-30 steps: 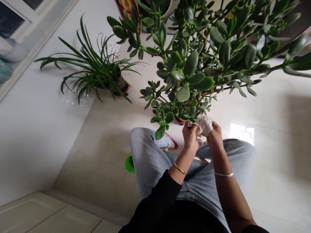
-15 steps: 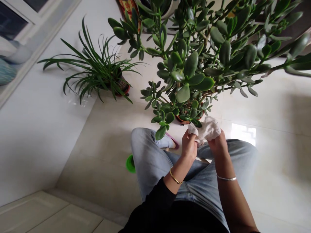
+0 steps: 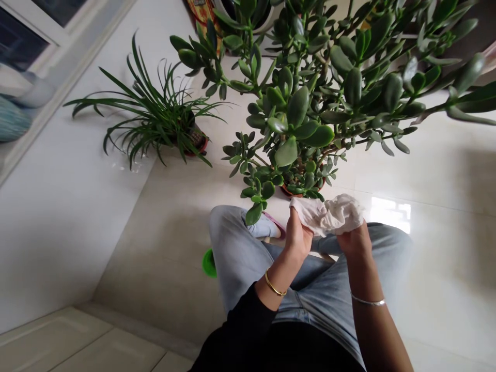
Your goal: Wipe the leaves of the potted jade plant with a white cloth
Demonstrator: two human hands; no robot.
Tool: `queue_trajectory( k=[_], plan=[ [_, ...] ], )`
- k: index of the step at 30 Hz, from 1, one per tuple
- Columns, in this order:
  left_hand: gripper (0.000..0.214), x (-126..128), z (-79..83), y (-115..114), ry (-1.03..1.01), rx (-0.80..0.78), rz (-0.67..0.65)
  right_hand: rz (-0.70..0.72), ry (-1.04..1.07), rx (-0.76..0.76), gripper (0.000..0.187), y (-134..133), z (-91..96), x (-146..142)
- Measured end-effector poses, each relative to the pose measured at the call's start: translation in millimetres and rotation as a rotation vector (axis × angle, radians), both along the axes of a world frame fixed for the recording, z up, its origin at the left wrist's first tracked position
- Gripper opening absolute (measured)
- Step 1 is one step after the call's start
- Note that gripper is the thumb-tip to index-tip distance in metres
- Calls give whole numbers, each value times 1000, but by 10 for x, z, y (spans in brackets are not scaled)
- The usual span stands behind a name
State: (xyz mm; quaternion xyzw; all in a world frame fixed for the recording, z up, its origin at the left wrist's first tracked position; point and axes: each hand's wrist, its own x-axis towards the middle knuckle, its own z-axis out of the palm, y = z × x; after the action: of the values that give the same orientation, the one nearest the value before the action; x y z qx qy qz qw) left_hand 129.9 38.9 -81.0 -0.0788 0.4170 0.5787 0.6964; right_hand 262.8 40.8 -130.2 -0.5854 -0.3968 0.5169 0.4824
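Note:
A crumpled white cloth (image 3: 327, 214) is stretched between both my hands, just below the lowest leaves of a large jade plant (image 3: 310, 103). My left hand (image 3: 296, 237) pinches the cloth's left end, fingers closed. At the cloth's right end, my right hand (image 3: 354, 240) grips it from underneath. The plant's reddish pot (image 3: 290, 192) stands on the floor just beyond my hands, mostly hidden by leaves. I am seated, with my knees in light jeans under my arms.
A spider plant (image 3: 163, 121) in a dark pot stands on the floor at the left near a white wall. A green round object (image 3: 208, 262) peeks out beside my left leg. A pink-edged slipper (image 3: 269, 225) shows near the pot. Glossy pale tiles extend to the right.
My hands have drawn back from the plant's low leaves and moved apart, spreading the cloth out between them.

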Motion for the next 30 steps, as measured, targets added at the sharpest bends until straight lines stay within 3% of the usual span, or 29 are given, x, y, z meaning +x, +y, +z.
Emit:
queue_trajectory(
  k=[6,13,22,30],
  plan=[
    [37,-10,87,158,12,-24,-85,-211,171,-54,39,33,61,-116],
    [44,50,-67,264,63,-67,-44,-302,227,-71,46,91,62,-226],
    [39,84,-189,276,150,-44,-9,-357,310,-70,45,72,80,-256],
    [25,104,-55,314,178,-98,-14,-329,297,-28,40,64,84,-290]
  ],
)
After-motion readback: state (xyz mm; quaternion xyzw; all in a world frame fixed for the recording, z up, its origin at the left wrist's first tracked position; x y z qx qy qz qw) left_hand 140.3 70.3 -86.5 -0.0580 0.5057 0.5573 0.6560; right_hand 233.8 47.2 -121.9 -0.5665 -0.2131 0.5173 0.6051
